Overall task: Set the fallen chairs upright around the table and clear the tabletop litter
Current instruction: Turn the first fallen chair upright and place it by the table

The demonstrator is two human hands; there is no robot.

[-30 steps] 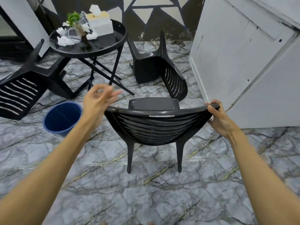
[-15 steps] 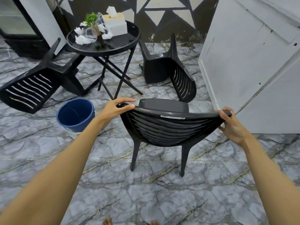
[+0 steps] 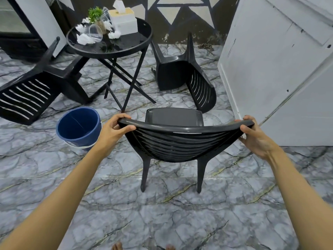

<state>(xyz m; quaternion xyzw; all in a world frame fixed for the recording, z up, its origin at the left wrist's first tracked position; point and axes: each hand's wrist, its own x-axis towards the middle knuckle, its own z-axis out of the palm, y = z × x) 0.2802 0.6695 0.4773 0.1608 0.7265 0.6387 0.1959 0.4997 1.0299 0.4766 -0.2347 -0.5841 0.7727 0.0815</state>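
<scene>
A black plastic chair [image 3: 177,141] stands upright on the marble floor in front of me. My left hand [image 3: 113,130] grips the left end of its backrest rim and my right hand [image 3: 254,136] grips the right end. A second black chair [image 3: 187,76] lies on its side behind it. A third one [image 3: 30,94] lies tipped over at the left. The round black table [image 3: 126,47] carries crumpled white tissues [image 3: 83,39], a tipped clear cup [image 3: 96,33], a tissue box [image 3: 124,22] and a small potted plant [image 3: 96,17].
A blue bucket [image 3: 79,127] stands on the floor just left of my left hand. A white door or cabinet panel [image 3: 279,69] rises close on the right. The table's crossed folding legs [image 3: 124,83] stand just ahead of the upright chair.
My left hand, open above the backrest a second ago, has closed on the left end of the chair's rim. The right hand kept its hold. The view has shifted closer to the table.
</scene>
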